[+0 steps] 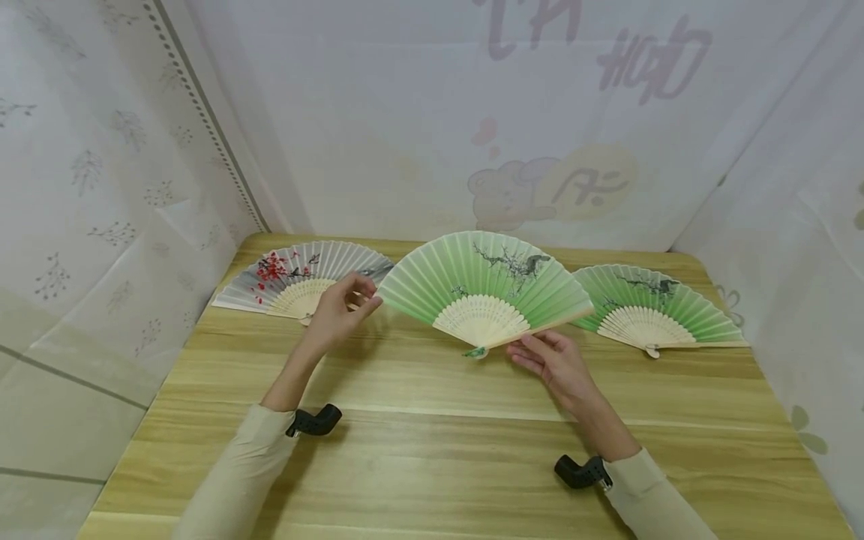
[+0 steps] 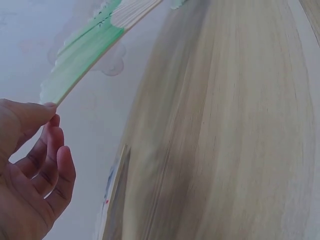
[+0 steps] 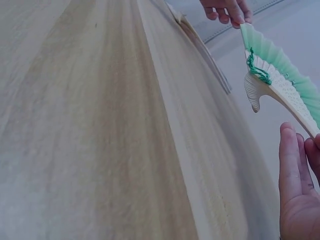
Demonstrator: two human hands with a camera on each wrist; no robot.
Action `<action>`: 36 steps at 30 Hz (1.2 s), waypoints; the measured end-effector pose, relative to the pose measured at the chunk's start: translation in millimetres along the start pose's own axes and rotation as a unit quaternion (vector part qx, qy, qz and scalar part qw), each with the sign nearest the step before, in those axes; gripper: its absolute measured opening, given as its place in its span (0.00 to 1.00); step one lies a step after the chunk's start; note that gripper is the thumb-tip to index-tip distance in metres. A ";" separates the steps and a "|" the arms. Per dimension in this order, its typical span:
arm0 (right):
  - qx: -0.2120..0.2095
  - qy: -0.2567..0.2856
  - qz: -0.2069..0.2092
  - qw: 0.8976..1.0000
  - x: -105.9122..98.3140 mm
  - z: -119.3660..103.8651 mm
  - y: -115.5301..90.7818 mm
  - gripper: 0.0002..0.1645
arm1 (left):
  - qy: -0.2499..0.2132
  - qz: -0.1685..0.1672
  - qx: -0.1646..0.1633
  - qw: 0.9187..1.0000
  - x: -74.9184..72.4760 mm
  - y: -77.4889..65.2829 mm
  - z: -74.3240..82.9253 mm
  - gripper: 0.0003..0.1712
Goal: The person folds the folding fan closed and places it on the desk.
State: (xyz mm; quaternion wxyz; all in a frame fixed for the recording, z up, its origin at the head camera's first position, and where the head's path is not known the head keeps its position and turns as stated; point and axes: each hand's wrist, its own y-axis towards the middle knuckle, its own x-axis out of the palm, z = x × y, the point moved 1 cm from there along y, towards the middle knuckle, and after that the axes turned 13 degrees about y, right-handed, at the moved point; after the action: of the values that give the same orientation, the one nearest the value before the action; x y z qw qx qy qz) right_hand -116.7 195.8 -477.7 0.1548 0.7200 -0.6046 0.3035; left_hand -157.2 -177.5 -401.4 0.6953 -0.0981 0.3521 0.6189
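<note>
We see both hands on one open green fan (image 1: 466, 274), raised above the worktop (image 1: 432, 457). Left hand (image 1: 343, 311) pinches its left tip, thumb against fingers; right hand (image 1: 559, 369) pinches the lower right edge. Green cord (image 3: 261, 72) at the pivot. We also have a grey fan (image 1: 297, 292) with red blossoms lying at left, second green fan (image 1: 648, 319) at right, both spread.

Your lifted fan (image 1: 432, 281) looks like pleated cloth, though blur leaves doubt, on matt wooden ribs (image 1: 481, 321); your bench (image 1: 445, 469) is smooth, grained wood to its far edge.
</note>
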 end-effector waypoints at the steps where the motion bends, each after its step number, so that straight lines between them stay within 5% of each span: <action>1: -0.001 -0.001 0.001 1.000 0.6 -0.2 0.3 0.06 | -0.002 0.002 0.000 1.000 -0.7 -0.1 2.8 0.09; 3: -0.005 -0.004 0.004 1.000 2.2 -0.7 1.0 0.06 | -0.004 0.009 0.001 1.000 -0.7 0.4 4.4 0.09; 10: -0.022 -0.038 0.000 0.999 7.2 -3.7 3.4 0.11 | -0.017 0.028 -0.006 0.999 14.2 8.2 -27.4 0.10; 25: -0.056 -0.116 -0.033 0.991 6.1 -10.8 7.3 0.20 | -0.031 0.022 0.002 0.999 21.1 9.1 -27.1 0.10; 36: -0.069 -0.142 -0.046 0.986 6.1 -11.8 8.9 0.16 | -0.019 0.023 0.005 1.000 24.7 15.2 -21.8 0.09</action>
State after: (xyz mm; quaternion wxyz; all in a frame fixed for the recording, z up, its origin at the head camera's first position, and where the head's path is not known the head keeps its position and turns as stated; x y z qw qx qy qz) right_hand -127.8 196.1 -466.1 0.1306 0.7704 -0.6060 0.1488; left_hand -179.8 -167.1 -427.9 0.6883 -0.0744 0.3441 0.6342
